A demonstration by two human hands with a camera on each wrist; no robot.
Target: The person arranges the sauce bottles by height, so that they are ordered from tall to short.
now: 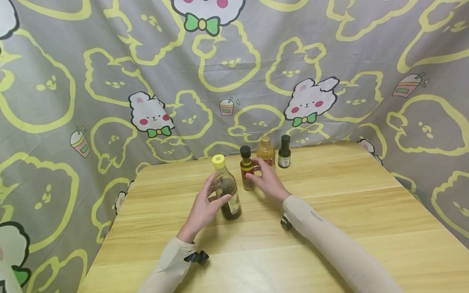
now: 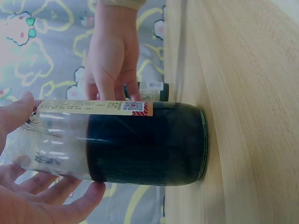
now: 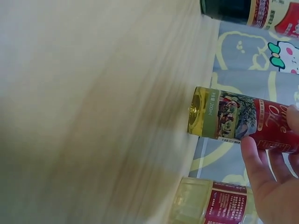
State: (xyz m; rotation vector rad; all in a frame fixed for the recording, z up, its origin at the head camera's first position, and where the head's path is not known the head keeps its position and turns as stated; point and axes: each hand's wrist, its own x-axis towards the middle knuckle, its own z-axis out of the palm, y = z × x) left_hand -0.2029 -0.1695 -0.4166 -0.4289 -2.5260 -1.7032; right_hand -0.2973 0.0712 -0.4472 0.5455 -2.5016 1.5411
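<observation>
My left hand (image 1: 203, 205) grips a large glass bottle (image 1: 226, 183) with a yellow cap, fingers on one side and thumb on the other. Dark liquid fills its lower part, and the left wrist view shows the bottle's dark base (image 2: 154, 144) close to the tabletop. Farther back, my right hand (image 1: 270, 179) holds a slim olive oil bottle (image 1: 247, 175) with a black cap. Its red and green label (image 3: 238, 114) faces the right wrist view, where thumb and fingers lie on either side of it. Both bottles stand roughly upright.
Behind the right hand stand a jar-like bottle (image 1: 266, 150) of yellowish liquid and a small dark bottle (image 1: 284, 152) with a black cap. All are on a wooden table (image 1: 348, 195). A grey patterned curtain (image 1: 227, 81) hangs along the table's back edge and sides.
</observation>
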